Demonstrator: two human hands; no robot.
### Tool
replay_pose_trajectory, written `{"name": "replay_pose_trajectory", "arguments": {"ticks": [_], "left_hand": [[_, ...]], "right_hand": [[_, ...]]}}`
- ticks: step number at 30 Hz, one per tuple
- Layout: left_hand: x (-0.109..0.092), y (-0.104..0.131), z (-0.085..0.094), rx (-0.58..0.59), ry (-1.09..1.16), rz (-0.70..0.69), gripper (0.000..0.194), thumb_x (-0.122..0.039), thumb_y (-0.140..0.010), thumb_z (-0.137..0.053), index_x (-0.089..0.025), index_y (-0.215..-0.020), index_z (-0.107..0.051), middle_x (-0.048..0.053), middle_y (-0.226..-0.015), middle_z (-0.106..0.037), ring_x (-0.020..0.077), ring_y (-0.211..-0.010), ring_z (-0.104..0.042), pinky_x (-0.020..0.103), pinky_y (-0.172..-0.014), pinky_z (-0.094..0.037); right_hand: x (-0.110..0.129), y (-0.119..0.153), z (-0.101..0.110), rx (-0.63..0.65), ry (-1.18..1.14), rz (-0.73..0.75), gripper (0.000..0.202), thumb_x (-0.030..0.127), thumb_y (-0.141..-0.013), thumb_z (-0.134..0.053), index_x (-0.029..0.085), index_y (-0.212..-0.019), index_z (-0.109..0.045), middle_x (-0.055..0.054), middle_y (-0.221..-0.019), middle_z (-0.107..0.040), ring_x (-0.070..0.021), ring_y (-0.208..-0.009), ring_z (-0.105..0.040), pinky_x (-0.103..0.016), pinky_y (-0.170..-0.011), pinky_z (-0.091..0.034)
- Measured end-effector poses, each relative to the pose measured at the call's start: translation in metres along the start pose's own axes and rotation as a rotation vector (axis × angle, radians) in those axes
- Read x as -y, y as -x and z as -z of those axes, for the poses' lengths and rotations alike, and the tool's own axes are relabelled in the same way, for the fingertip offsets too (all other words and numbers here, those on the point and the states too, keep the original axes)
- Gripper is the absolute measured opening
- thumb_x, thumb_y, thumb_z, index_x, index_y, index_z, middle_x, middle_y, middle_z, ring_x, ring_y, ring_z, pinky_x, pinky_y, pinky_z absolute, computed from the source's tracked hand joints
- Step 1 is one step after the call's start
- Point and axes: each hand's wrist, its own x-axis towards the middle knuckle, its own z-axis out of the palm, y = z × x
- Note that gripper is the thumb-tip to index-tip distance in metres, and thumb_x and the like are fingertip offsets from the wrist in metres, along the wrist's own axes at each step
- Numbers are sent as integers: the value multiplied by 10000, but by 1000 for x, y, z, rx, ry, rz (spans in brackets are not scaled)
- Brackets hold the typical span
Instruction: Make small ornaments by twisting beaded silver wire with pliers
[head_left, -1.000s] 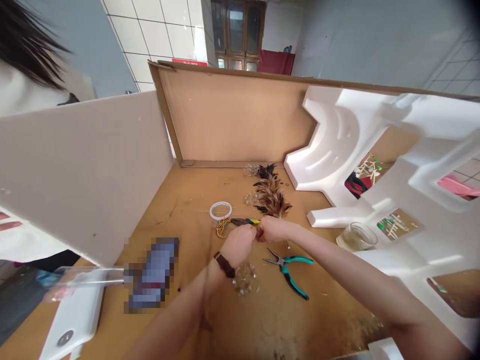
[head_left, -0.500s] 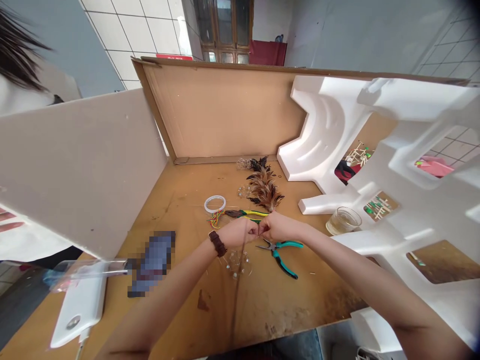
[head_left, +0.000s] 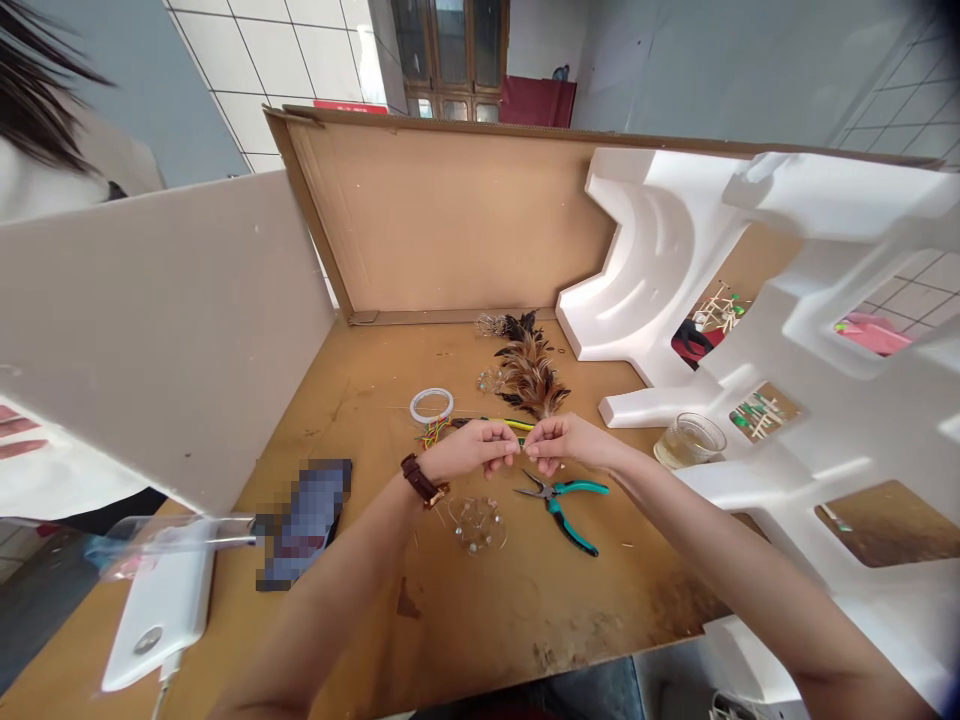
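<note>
My left hand [head_left: 480,449], with a brown watch strap on its wrist, is pinched closed. Facing it, fingertips almost touching, my right hand [head_left: 561,442] is pinched too. What lies between the fingertips is too small to make out. Below the hands sits a coil of thin clear wire with beads [head_left: 475,524]. To its right lie teal-handled long-nose pliers [head_left: 559,502], jaws apart. Yellow-and-green-handled pliers [head_left: 513,424] are partly hidden behind my hands. Just beyond them is a bunch of brown and black feathers [head_left: 529,368], with more beaded wire beside it.
A white tape ring [head_left: 431,391] and colourful threads [head_left: 435,432] lie left of the hands. A glass [head_left: 690,441] stands by the white foam block [head_left: 637,260] at right. Left are a blurred dark phone-like object [head_left: 306,525], a white device [head_left: 161,605] and a foam panel [head_left: 165,320].
My hands have turned and risen slightly, the fingers now less tightly curled and the fingertips a little apart. The beaded wire below now shows more fully.
</note>
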Motion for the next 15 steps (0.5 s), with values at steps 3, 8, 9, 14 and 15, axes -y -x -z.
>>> {"name": "replay_pose_trajectory", "arguments": {"ticks": [3, 8, 9, 14, 15], "left_hand": [[2, 1, -5, -42, 77, -2, 279, -391, -743, -590, -120, -782, -535, -20, -653, -547, 39, -473, -437, 164, -436, -416], [3, 1, -12, -65, 74, -23, 282, -387, -746, -589, -112, -791, -543, -18, -647, -553, 46, -469, -442, 178, -433, -417], [4, 1, -12, -65, 75, -28, 280, -386, -750, -585, -112, -790, -542, -17, -648, -553, 47, -471, -447, 181, -438, -419], [10, 2, -14, -104, 87, -73, 263, -377, -768, -575, -122, -781, -515, -22, -651, -545, 53, -491, -461, 197, -468, -444], [12, 3, -15, -112, 95, -83, 259, -375, -772, -573, -124, -783, -508, -23, -654, -545, 53, -491, -461, 198, -470, -447]], "right_hand": [[-2, 2, -2, 6, -110, -17, 319, 348, -610, -729, 129, -811, -612, 6, -645, -629, -102, -563, -611, -234, -560, -518], [-2, 7, -2, -12, 27, 3, 193, 294, -667, -661, 141, -774, -611, 22, -612, -606, -110, -550, -609, -180, -437, -449], [-2, 8, -2, -32, 64, 8, 164, 276, -676, -645, 147, -769, -605, 27, -602, -600, -111, -546, -606, -177, -427, -439], [-4, 9, -10, -174, 162, 1, 110, 248, -691, -607, 165, -758, -579, 30, -574, -604, -111, -517, -586, -206, -465, -467], [-5, 9, -11, -185, 148, 7, 120, 259, -695, -609, 166, -763, -578, 26, -573, -610, -113, -520, -587, -213, -480, -474]]}}
